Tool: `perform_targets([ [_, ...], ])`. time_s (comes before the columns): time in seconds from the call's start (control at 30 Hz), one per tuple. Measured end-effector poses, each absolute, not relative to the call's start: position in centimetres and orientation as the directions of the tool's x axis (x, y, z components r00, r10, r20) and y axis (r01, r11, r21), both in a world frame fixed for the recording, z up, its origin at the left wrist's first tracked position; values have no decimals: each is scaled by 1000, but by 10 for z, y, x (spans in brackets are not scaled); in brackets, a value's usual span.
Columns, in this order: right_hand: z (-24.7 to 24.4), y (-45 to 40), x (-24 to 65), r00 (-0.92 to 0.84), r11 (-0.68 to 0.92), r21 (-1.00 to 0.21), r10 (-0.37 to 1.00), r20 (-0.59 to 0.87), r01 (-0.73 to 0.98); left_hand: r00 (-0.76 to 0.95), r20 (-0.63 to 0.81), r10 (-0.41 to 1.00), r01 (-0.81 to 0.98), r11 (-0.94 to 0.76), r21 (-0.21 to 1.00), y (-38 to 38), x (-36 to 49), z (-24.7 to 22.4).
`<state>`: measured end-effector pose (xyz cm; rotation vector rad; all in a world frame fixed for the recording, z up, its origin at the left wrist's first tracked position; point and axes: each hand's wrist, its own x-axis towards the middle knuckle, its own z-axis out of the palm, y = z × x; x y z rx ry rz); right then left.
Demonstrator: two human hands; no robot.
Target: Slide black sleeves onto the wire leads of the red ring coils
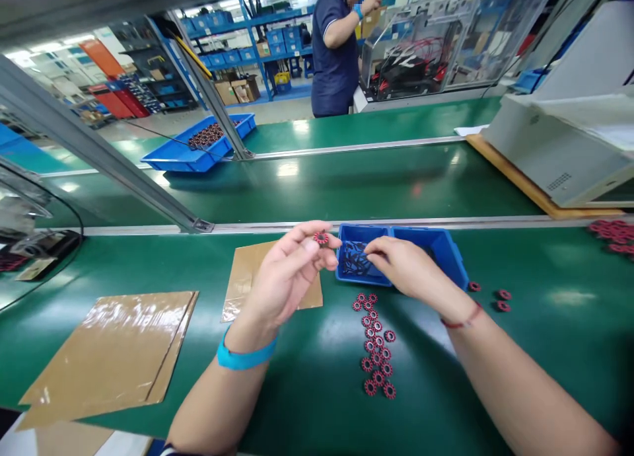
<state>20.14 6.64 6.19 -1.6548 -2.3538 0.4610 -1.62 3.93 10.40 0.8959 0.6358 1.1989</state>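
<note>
My left hand (292, 271) pinches a small red-and-black toothed stator ring (321, 238) between thumb and fingers, held up just left of a blue divided bin (428, 234). Over that bin my right hand (403, 264) has its thumb and fingertips closed together; whatever may be between them is too small to make out. Small dark slips (354, 259) lie loose in the bin's left compartment. The right compartment is partly covered by my right hand. Below the bin, several more stator rings (377, 357) lie in a loose column on the green bench.
Cardboard sheets (113, 350) lie at left, another sheet (242, 277) behind my left hand. Few rings (504, 295) sit right of the bin, with a pile (614, 234) at the far right edge. Beyond the rail are a blue tray (173, 157), a grey machine (559, 152) and a person (334, 53).
</note>
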Motion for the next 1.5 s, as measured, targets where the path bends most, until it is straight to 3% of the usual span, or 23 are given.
perform_targets([
  [0.2, 31, 108, 158, -245, 205, -175, 938, -246, 963, 212, 86, 973, -536, 42, 843, 38, -26, 113],
  [0.37, 23, 117, 151, -204, 150, -180, 921, -332, 972, 257, 75, 964, -549, 81, 832, 39, -23, 108],
  [0.47, 27, 116, 163, -241, 159, -277, 924, -295, 948, 296, 45, 954, -558, 134, 819, 42, -19, 103],
  [0.57, 35, 113, 182, -281, 167, -447, 938, -203, 879, 332, 20, 943, -552, 177, 814, 46, -14, 95],
  [0.8, 53, 95, 214, -210, 75, -855, 977, -40, 513, 397, -67, 915, -500, 277, 821, 48, 3, 73],
  [1.07, 64, 72, 217, -73, -13, -999, 997, -15, 30, 456, -130, 880, -426, 344, 837, 42, 17, 61],
  [1.13, 62, 73, 218, -45, -10, -997, 999, -14, 74, 453, -136, 881, -421, 346, 838, 42, 19, 60],
  [1.23, 62, 70, 220, -25, 51, -931, 999, 46, 362, 441, -149, 885, -415, 348, 841, 43, 20, 58],
  [1.3, 65, 63, 218, -76, 130, -776, 991, 106, 617, 441, -138, 887, -425, 341, 838, 43, 20, 57],
  [1.37, 69, 56, 214, -176, 223, -601, 975, 137, 767, 448, -107, 888, -444, 324, 835, 42, 20, 57],
  [1.43, 72, 50, 209, -268, 301, -529, 953, 140, 793, 453, -78, 888, -457, 306, 835, 43, 21, 55],
  [1.5, 71, 49, 205, -305, 332, -555, 941, 145, 763, 444, -71, 893, -462, 296, 836, 44, 21, 53],
])
